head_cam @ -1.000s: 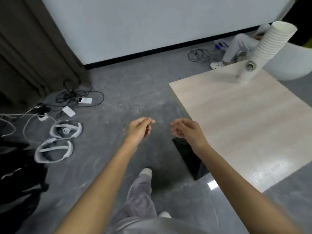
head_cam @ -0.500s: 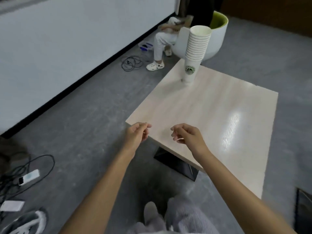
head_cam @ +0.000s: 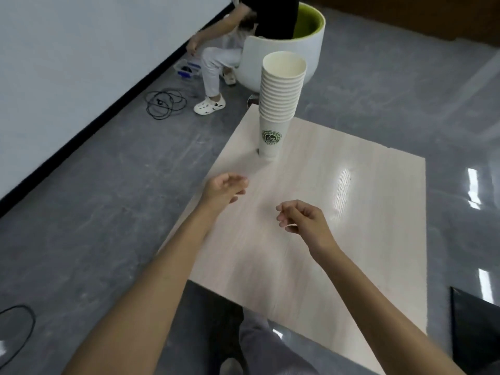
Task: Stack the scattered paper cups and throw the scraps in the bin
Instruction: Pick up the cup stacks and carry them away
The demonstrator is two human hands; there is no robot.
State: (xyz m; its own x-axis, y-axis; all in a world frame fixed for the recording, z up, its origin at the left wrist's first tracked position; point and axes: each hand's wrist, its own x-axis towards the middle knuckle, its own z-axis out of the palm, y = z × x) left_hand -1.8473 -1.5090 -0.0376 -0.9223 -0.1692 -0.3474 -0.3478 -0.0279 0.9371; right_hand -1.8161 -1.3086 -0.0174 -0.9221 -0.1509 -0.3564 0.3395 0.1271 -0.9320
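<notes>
Across the room spreads a grey floor (head_cam: 108, 198), bounded on the left by a pale wall (head_cam: 81, 63) with a black skirting. At the middle stands the light wood-grain worktop (head_cam: 351, 239), with glare on its right part. Beyond its far corner sits a white tub chair (head_cam: 284, 54) with a green lining, and a seated person (head_cam: 216, 63) in white trousers and white clogs bends towards the floor. A dark glossy object (head_cam: 476, 328) shows at the lower right edge, near the worktop's right side; what it is cannot be told. A coil of black cable (head_cam: 165, 102) lies on the floor near the skirting, close to the seated person's foot.

The stack of paper cups (head_cam: 280, 104) stands upright near the worktop's far corner. Its cups are nested one in another, the lowest has a round green logo, and the top one shows a white inside.

Both hands hover above the worktop, well short of the stack. The left hand (head_cam: 223, 192) has loosely curled fingers and grips nothing. The right hand (head_cam: 303, 219) is likewise loosely curled and holds nothing.
</notes>
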